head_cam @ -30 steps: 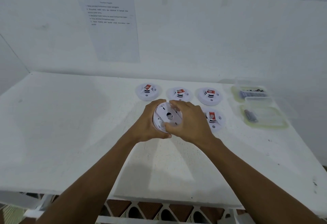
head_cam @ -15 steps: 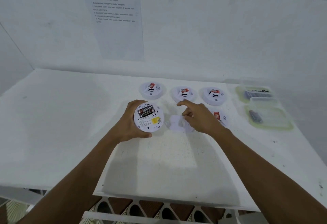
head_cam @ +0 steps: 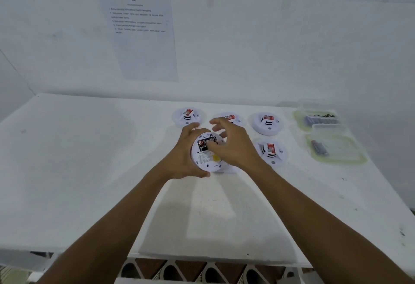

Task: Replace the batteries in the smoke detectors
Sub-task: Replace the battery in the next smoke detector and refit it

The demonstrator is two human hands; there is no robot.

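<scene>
White table (head_cam: 89, 171) by the wall: my left hand (head_cam: 179, 160) clamps the detector (head_cam: 205, 153) by its rim, back up, right hand (head_cam: 233, 146) spread, thumb on the battery (head_cam: 205, 143); light rigid plastic, probably slick, so rim-hold while prying.

1. This is looking like a staged test or training workstation, not a home: a bare white table (head_cam: 89, 171) is sitting against plain white walls.
2. A printed instruction sheet (head_cam: 139, 30) is hanging at upper centre-left.
3. Identical smoke detectors (head_cam: 266, 123) are lying in rows mid-frame.
4. Clear plastic containers (head_cam: 334, 146) are holding batteries at right.
</scene>
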